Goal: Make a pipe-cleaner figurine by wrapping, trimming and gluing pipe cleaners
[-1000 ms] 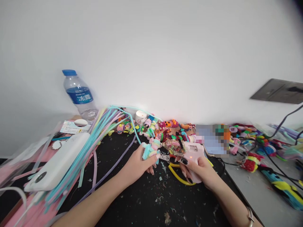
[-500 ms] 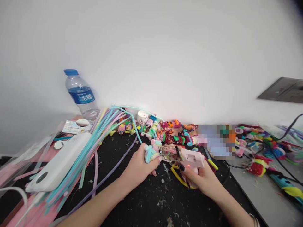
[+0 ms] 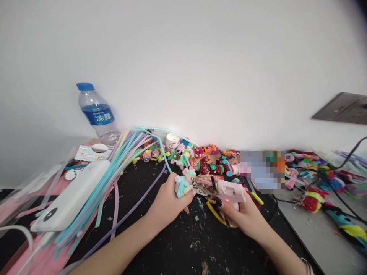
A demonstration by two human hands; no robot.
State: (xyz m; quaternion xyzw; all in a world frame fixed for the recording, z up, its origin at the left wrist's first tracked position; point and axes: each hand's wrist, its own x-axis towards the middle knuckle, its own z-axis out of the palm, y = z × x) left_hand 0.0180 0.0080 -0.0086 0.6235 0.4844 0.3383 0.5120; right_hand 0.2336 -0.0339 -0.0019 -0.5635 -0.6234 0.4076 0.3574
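Observation:
My left hand (image 3: 168,200) is closed around a small pastel pipe-cleaner figure (image 3: 184,182) in pink, blue and yellow. My right hand (image 3: 243,217) grips a pink glue gun (image 3: 231,191) with a finger on its trigger. The gun's nozzle end, crusted with coloured fluff, points left and meets the figure. A small red light glows on the gun's body. Both hands rest over a black mat (image 3: 177,240) littered with fluff scraps.
A bundle of pastel pipe cleaners (image 3: 114,168) fans out at left beside a white power bank (image 3: 70,196) and a water bottle (image 3: 97,114). Finished colourful figures (image 3: 200,154) line the wall. Yellow-handled pliers (image 3: 215,214) lie under the gun. Cables and more figures (image 3: 321,179) sit right.
The glue gun tipped and moved left so its nozzle now meets the figure. My right hand slid slightly down and left with it; my left hand barely shifted.

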